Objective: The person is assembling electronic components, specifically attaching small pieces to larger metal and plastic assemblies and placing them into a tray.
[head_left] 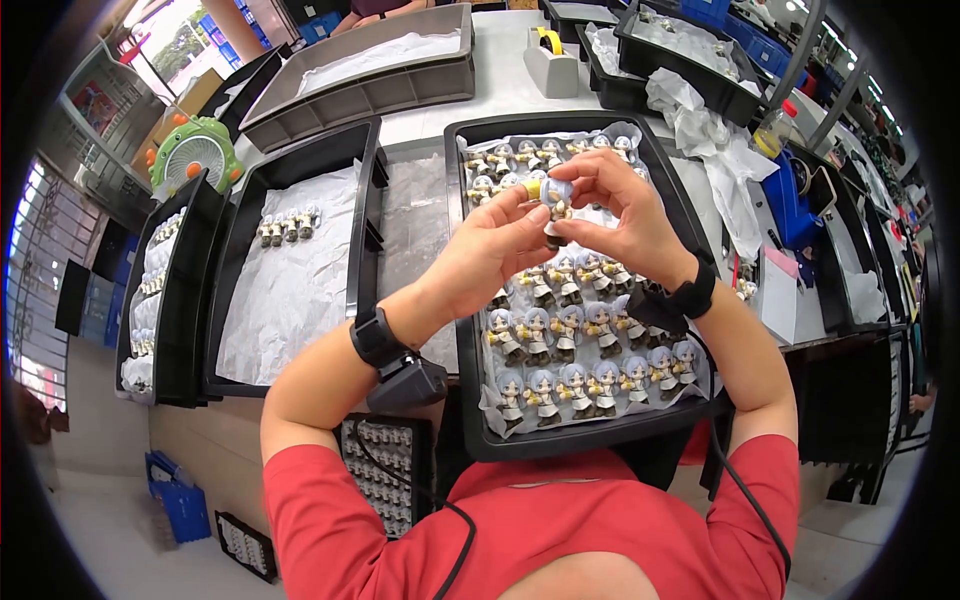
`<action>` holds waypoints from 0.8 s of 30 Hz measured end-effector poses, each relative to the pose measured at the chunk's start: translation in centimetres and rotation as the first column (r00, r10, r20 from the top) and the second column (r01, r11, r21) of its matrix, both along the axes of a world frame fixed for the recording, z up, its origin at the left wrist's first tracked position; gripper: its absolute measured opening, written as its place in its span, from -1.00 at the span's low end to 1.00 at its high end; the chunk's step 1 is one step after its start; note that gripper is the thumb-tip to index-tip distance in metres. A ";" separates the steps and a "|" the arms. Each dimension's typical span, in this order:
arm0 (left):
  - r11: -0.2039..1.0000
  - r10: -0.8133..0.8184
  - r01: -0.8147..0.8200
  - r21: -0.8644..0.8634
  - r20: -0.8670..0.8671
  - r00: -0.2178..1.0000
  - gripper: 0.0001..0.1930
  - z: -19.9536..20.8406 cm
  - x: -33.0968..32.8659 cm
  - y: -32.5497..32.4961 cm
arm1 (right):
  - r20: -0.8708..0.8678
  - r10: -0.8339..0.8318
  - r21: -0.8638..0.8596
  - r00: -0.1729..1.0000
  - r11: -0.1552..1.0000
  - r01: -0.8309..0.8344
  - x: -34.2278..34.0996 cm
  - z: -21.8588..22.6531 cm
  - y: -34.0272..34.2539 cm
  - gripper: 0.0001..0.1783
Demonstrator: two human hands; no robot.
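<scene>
Between both my hands, above the black tray (472,432) in front of me, is a small figurine (556,200) with pale hair and dark feet. My left hand (500,235) pinches its left side; a small yellow piece shows by those fingertips, and I cannot tell whether it belongs to the figurine. My right hand (625,215) grips it from the right, fingers at its head and thumb near its lower body. Rows of similar figurines (570,330) with pale hair and white-and-gold clothing lie on white paper in the tray below, partly hidden by my hands.
To the left, a second black tray (232,250) holds white paper and a short row of figurines (290,226). Beyond stand a grey bin (370,90), a tape dispenser (550,65) and a green fan (195,160). Crumpled paper (725,160) and a blue bin (790,200) are at right.
</scene>
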State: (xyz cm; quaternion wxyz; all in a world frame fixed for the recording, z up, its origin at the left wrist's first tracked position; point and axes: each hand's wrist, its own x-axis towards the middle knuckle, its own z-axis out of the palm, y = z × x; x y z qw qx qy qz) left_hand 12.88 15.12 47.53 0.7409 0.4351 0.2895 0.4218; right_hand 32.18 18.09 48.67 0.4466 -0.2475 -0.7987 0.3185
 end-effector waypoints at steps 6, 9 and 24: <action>0.998 -0.022 0.017 0.052 0.110 0.994 -0.61 -0.3 0.3 0.3 | 0.147 0.058 0.039 0.987 0.997 -0.064 0.3 0.5 0.0 -0.32; 0.999 -0.017 0.013 0.034 0.111 0.994 -0.62 -0.9 -0.1 0.5 | 0.188 0.037 0.061 0.981 0.997 -0.050 0.1 -0.4 0.3 -0.20; 1.000 0.003 -0.002 -0.012 0.097 0.995 -0.60 -1.3 -0.6 0.3 | 0.215 -0.015 0.085 0.977 0.996 -0.003 -0.4 -0.8 0.2 -0.26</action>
